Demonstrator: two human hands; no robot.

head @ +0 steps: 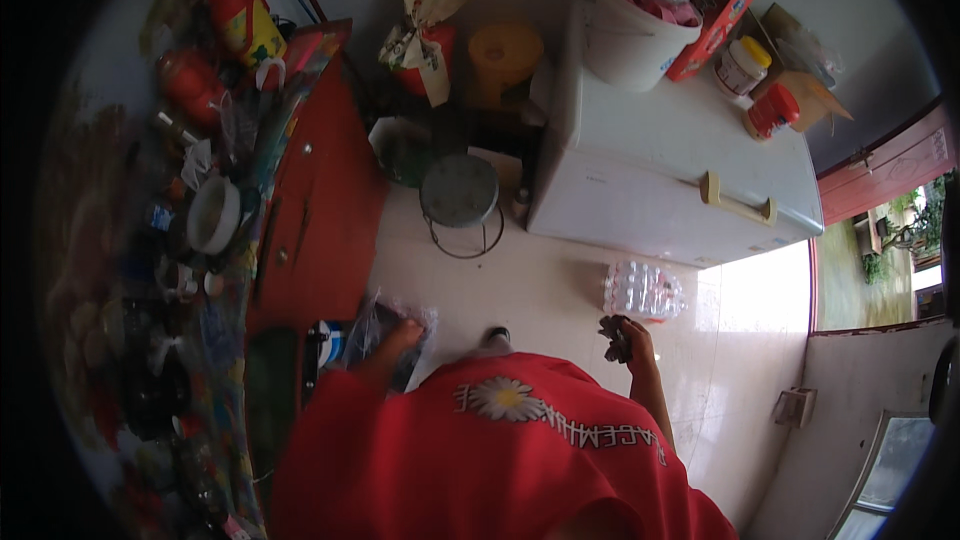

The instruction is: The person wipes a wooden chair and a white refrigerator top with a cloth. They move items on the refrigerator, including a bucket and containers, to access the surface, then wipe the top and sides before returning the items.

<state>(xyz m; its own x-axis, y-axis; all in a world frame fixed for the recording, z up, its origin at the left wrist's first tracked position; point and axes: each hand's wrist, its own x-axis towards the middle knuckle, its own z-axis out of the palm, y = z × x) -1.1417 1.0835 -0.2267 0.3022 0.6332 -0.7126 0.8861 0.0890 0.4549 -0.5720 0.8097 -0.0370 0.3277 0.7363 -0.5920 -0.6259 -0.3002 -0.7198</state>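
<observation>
My left hand point(405, 334) is at a clear plastic bag point(360, 334) with dark contents, beside the red cabinet; its fingers look closed on the bag. In my right hand point(639, 345) is a dark crumpled cloth-like item point(616, 339), held out to the right above the floor. Just beyond that hand, a pack of clear plastic bottles point(646, 291) lies on the tiles. A round grey stool point(459, 192) with a metal frame stands ahead between the cabinet and the white chest freezer.
The red cabinet point(322, 217) runs along the left, its top crowded with bowls and bags. Ahead right stands the chest freezer point(645, 202), bearing a white bucket point(637, 45), jars and boxes. An open doorway point(877, 262) is at the far right.
</observation>
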